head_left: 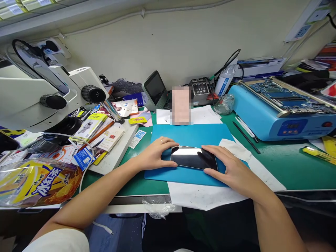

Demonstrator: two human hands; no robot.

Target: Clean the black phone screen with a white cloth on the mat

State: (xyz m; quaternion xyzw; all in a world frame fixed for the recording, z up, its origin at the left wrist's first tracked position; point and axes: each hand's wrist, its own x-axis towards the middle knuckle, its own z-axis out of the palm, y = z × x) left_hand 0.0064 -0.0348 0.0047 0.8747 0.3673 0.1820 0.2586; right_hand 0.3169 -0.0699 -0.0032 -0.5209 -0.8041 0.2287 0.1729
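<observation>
1. Over the blue mat (pixel 194 134), a dark-screened phone (pixel 193 162) lies sideways between both hands.
2. At its left end, the left hand (pixel 160 154) grips it between thumb and fingers.
3. The right hand (pixel 223 162) grips the opposite end likewise.
4. Beyond the mat, right, a glass jar (pixel 224 105) stands near the blue machine (pixel 278 112).

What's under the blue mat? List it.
White paper sticks out past the front, back and right of the mat, over the green tabletop. Anything else beneath is covered and can't be seen.
</observation>
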